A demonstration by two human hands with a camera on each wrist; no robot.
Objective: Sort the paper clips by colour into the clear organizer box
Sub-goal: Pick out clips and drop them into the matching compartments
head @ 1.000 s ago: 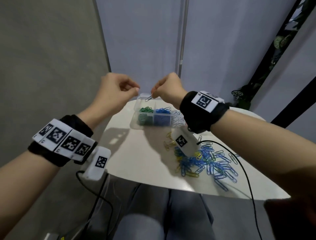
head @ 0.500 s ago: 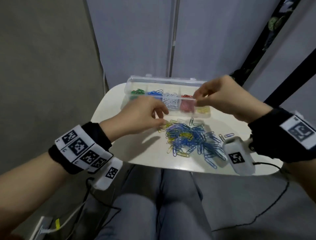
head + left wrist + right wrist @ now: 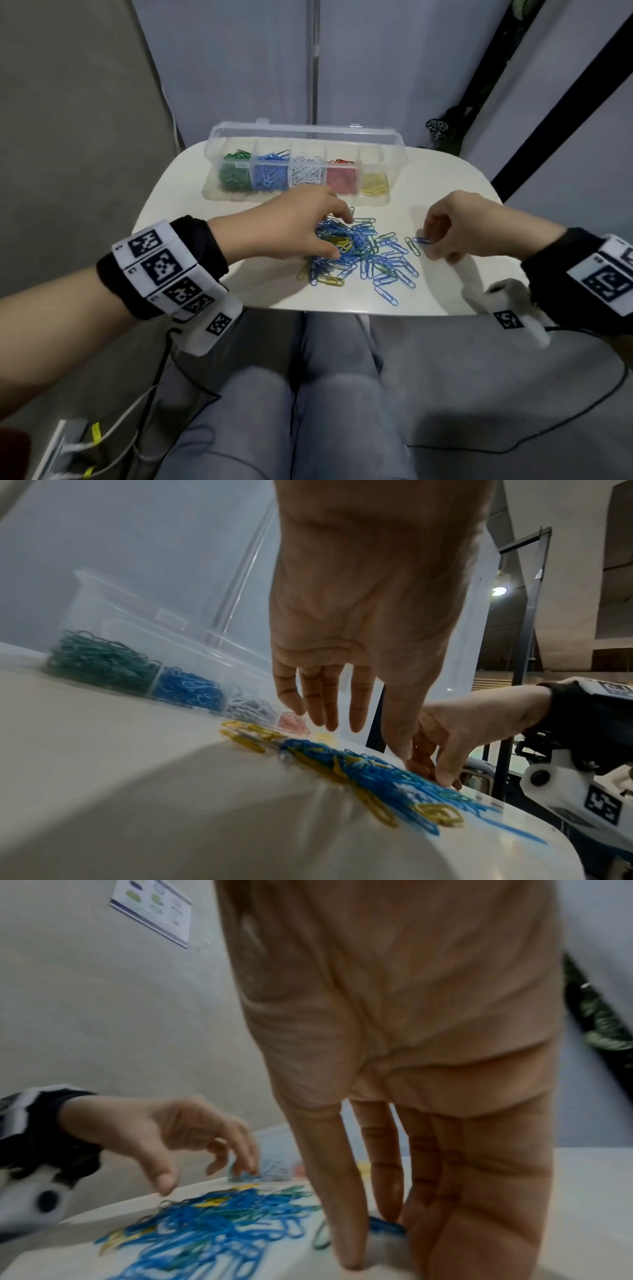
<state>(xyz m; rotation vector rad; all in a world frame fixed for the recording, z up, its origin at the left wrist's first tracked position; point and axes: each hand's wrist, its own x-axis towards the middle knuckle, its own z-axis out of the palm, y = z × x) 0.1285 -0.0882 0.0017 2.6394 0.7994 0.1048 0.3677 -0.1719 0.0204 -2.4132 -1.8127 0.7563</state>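
The clear organizer box stands open at the back of the white table. Its compartments hold green, blue, white, red and yellow clips. A loose pile of mostly blue clips with some yellow and green lies mid-table, also seen in the wrist views. My left hand hovers over the pile's left side with fingers spread and thumb down, holding nothing. My right hand is at the pile's right edge and pinches a blue paper clip lying against the table.
A grey wall runs close along the left, pale panels stand behind the table, and a dark plant is at the back right. My legs are under the table's near edge, with black cables hanging beside them.
Both hands came down from the organizer box to the loose pile. The right hand moved from over the red and yellow compartments to a blue clip. The head view tilted downward.
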